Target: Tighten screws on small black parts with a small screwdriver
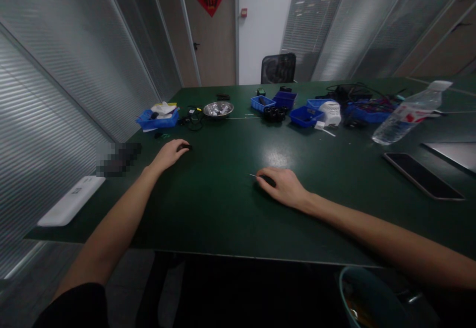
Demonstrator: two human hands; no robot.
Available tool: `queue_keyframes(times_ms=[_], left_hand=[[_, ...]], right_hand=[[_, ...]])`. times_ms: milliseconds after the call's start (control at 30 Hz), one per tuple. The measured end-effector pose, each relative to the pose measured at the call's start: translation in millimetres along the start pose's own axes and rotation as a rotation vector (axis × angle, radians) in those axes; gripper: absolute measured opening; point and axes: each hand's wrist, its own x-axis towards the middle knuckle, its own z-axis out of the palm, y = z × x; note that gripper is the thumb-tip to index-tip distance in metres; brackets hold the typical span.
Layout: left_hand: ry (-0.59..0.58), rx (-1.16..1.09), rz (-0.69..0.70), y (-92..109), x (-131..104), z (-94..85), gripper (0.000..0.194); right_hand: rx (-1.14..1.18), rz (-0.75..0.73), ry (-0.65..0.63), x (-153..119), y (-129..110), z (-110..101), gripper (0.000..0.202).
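My left hand [170,154] is on the left part of the green table [215,209]. Its thumb and fingers are closed on a small black object [186,147], too small to name. Nearer the middle, my right hand [284,185] rests low over the tabletop. Between its thumb and forefinger is a thin, light, needle-like piece [252,175], its tip pointing left. Whether the dark patch inside the curled fingers is a thing or shadow, I cannot tell. Beyond my left hand stands a shiny metal bowl [218,114] with small pieces in it.
At the back are blue bins [305,118], another blue bin [173,120] at left, and cables. A plastic bottle [409,112] stands tilted-looking at right, near a phone [422,174]. A white box [72,201] lies far left. Below the front edge is a teal bin [366,293].
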Motion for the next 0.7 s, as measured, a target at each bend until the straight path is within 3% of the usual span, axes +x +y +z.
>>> queue_keyframes(times_ms=[133, 267, 433, 567, 700], left_hand=[[0.078, 0.048, -0.123, -37.5, -3.3, -7.9, 0.036], [0.142, 0.067, -0.269, -54.0, -9.5, -15.0, 0.037], [0.263, 0.251, -0.474, -60.7, -19.5, -22.8, 0.042], [0.193, 0.407, -0.574, -61.6, -25.6, -25.4, 0.042], [0.228, 0.445, -0.471, -49.9, -23.7, -23.6, 0.046]], right_hand=[[0.008, 0.006, -0.010, -0.2, 0.2, -0.5, 0.031], [0.000, 0.009, -0.012, -0.3, 0.2, -1.3, 0.031], [0.000, 0.007, -0.011, -0.2, -1.8, -3.1, 0.032], [0.007, 0.010, -0.021, -0.1, -2.5, -3.2, 0.032], [0.001, 0.008, -0.010, -0.2, -1.8, -2.1, 0.031]])
